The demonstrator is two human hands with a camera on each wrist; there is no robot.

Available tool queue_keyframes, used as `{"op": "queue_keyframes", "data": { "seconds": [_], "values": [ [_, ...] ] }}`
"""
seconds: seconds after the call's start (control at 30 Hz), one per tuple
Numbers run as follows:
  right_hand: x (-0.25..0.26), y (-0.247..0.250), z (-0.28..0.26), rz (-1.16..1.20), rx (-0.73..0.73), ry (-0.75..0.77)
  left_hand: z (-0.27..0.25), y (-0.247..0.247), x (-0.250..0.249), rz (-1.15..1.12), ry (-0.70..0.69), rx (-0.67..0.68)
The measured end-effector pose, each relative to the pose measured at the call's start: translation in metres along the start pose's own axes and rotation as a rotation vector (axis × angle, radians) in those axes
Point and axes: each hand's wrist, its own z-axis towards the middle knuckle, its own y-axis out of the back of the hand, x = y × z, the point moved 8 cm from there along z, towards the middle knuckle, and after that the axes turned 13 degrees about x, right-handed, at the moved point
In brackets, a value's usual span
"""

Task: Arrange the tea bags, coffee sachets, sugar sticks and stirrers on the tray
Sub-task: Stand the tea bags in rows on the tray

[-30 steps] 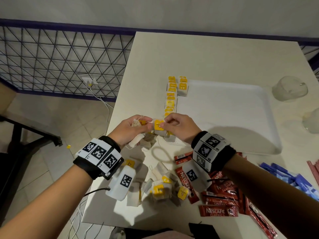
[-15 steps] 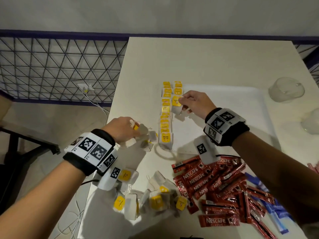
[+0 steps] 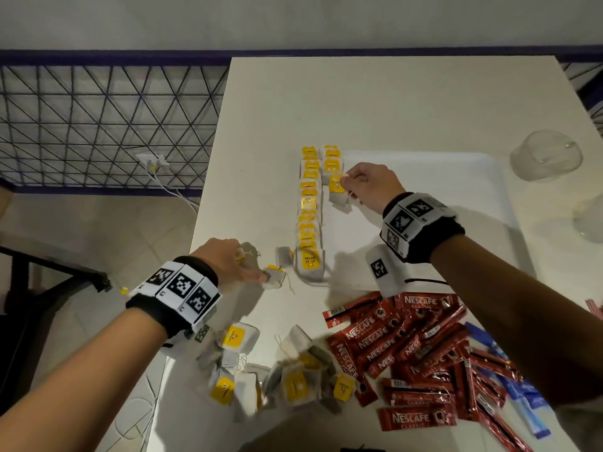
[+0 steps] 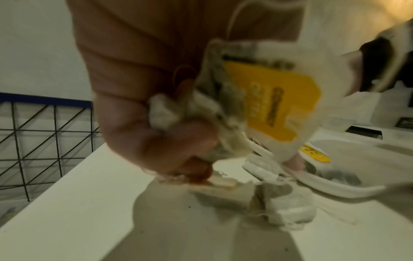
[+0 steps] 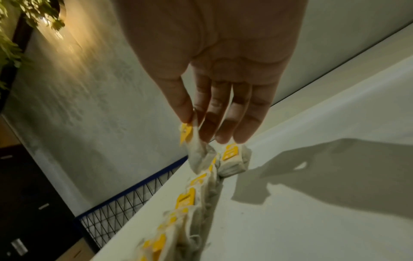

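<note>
My right hand [image 3: 354, 182] pinches one tea bag [image 3: 337, 190] by its yellow tag, low over the near end of a short second row of tea bags [image 3: 331, 161]. Beside it a long row of tea bags [image 3: 308, 210] lines the left edge of the white tray [image 3: 424, 197]. In the right wrist view, thumb and forefinger [image 5: 194, 121] hold the hanging bag [image 5: 197, 151] above the row [image 5: 190, 199]. My left hand [image 3: 235, 262] grips a bunch of tea bags [image 4: 268, 102], just above loose bags [image 3: 275, 277] on the table.
A heap of loose tea bags [image 3: 287, 376] lies at the table's front edge. Red coffee sachets [image 3: 408, 347] spread to its right, then blue sugar sticks [image 3: 522, 396] and red stirrers [image 3: 595, 309]. Two upturned glass cups [image 3: 546, 158] stand beyond the tray's right side.
My right hand took one tea bag from the bunch at my left hand and carried it away to the second row on the tray. The left hand sank toward the table.
</note>
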Motion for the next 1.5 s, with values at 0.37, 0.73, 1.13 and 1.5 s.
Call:
{"op": "queue_keyframes", "data": {
  "seconds": [0.37,0.73,1.13,1.5],
  "values": [
    [-0.001,-0.005,0.040,-0.228,0.108,-0.099,0.004,0.005,0.001,0.014,0.025,-0.010],
    [-0.024,0.003,0.067,-0.051,-0.034,-0.180,0.011,0.048,-0.016,-0.675,-0.187,0.050],
    [0.045,-0.027,-0.010,0.099,0.453,0.233,0.005,0.052,-0.099,-0.889,-0.365,0.269],
    [0.029,-0.011,-0.034,0.273,0.383,0.155,-0.009,0.031,-0.127,-1.181,-0.477,0.455]
  ]
}}
